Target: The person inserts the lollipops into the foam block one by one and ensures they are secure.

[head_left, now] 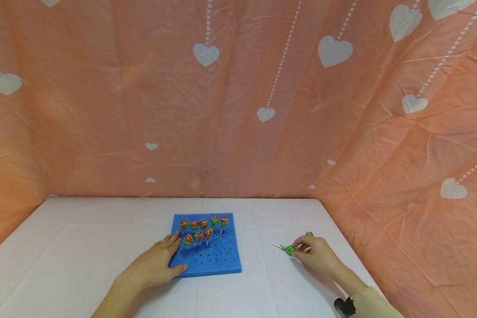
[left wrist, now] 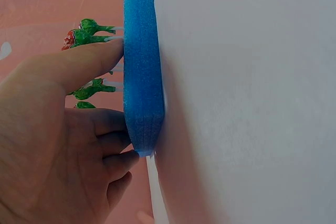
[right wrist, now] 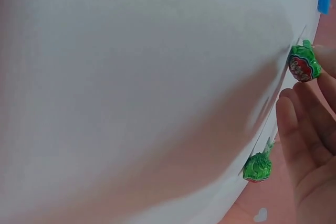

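Observation:
A blue foam board [head_left: 218,261] dotted with small holes lies on the table. Several lollipops [head_left: 199,236] in green and red wrappers stand upright by their sticks in its back and left part. My left hand [head_left: 157,263] rests spread at the board's left side, thumb over the front left corner; in the left wrist view its fingers [left wrist: 116,165] touch the board's edge. To the right of the board, my right hand [head_left: 318,255] pinches a lollipop [right wrist: 304,62], its white stick pointing left. Beyond that hand lies another lollipop [head_left: 309,233], partly hidden by it.
A white cloth [head_left: 83,238] covers the table. Orange sheeting [head_left: 230,132] printed with white hearts rises behind it and along both sides. A dark strap [head_left: 344,306] sits at the right wrist, by a light sleeve [head_left: 375,304].

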`<action>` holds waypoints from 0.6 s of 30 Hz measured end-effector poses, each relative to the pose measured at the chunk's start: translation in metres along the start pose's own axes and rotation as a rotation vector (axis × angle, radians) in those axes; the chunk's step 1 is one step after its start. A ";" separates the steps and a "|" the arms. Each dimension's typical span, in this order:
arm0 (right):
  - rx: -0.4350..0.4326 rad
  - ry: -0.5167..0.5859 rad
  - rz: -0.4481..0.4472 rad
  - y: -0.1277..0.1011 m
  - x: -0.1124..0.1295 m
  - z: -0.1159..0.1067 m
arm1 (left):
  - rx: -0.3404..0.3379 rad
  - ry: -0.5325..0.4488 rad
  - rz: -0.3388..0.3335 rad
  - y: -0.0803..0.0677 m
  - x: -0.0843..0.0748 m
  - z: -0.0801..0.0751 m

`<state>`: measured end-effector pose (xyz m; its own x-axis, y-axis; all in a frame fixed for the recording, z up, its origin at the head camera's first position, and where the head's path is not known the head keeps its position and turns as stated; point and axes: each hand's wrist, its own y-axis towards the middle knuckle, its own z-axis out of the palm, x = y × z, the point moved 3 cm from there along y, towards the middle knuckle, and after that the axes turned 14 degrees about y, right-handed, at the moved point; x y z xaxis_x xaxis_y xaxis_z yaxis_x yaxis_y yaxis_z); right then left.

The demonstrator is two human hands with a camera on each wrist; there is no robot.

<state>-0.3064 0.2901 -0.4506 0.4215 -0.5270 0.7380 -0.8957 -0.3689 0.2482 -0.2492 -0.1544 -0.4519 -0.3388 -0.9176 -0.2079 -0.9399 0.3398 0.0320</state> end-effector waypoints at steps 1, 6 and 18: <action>-0.001 0.000 0.003 0.001 0.000 0.001 | 0.001 0.000 0.001 0.000 0.000 0.000; 0.003 0.007 0.003 0.002 0.002 0.003 | 0.008 -0.002 -0.008 -0.001 0.000 -0.001; 0.011 -0.004 0.020 0.003 -0.001 0.005 | 0.013 -0.004 -0.012 -0.001 0.000 0.000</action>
<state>-0.3089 0.2857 -0.4541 0.4043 -0.5376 0.7399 -0.9024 -0.3665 0.2268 -0.2487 -0.1547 -0.4517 -0.3274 -0.9208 -0.2118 -0.9433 0.3315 0.0171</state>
